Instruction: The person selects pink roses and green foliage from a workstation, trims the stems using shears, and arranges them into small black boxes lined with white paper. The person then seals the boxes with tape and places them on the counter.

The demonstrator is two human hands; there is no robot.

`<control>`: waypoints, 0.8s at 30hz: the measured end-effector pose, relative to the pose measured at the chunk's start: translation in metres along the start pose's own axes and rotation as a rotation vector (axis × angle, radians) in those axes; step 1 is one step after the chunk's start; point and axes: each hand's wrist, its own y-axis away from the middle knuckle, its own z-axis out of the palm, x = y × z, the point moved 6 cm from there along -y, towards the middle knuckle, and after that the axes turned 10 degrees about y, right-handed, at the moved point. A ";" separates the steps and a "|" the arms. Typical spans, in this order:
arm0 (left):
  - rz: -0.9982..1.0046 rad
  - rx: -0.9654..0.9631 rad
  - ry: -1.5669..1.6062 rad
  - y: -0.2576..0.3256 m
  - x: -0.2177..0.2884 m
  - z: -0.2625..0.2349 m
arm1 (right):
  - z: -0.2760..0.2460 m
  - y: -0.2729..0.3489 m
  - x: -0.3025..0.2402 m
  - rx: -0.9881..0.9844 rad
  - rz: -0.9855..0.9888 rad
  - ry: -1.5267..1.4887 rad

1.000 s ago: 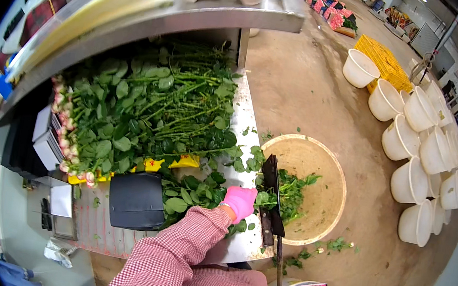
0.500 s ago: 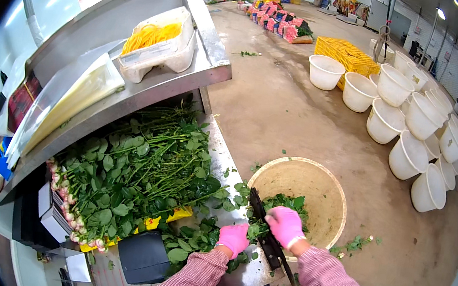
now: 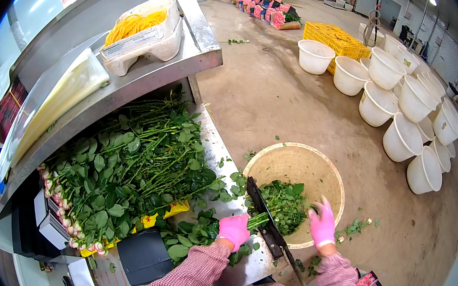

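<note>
My left hand point(image 3: 234, 230), in a pink glove, is closed round a bunch of rose stems point(image 3: 257, 221). Their trimmed ends reach a black lever cutter point(image 3: 266, 219) at the bench edge, whose long handle point(image 3: 299, 278) slants towards me. Leaves of this bunch point(image 3: 195, 231) lie left of the hand; its blooms are hidden. My right hand point(image 3: 322, 223), also pink-gloved, is off the cutter with its fingers apart, above the right side of a round tan bin point(image 3: 326, 169). Cut leaves and stems point(image 3: 284, 204) fill the bin's bottom.
A large pile of pale pink roses point(image 3: 128, 170) covers the bench under a metal shelf point(image 3: 203, 54). On the shelf stands a tray of yellow rubber bands point(image 3: 134, 28). White buckets point(image 3: 379, 104) and a yellow crate point(image 3: 336, 40) stand on the floor to the right.
My right hand has left the cutter and swung right, its fingers spreading. The stem ends by the cutter now show. My left hand keeps its grip nearly in place; the view has shifted slightly.
</note>
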 end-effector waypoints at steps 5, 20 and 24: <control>0.028 -0.021 0.002 -0.003 0.006 0.003 | 0.043 0.205 0.110 -1.185 0.334 0.014; 0.071 0.042 -0.005 0.000 0.031 -0.054 | 0.073 0.229 0.151 -0.934 0.357 0.422; 0.127 0.148 0.098 0.077 0.027 -0.102 | -0.033 0.116 -0.040 -0.320 -0.263 0.055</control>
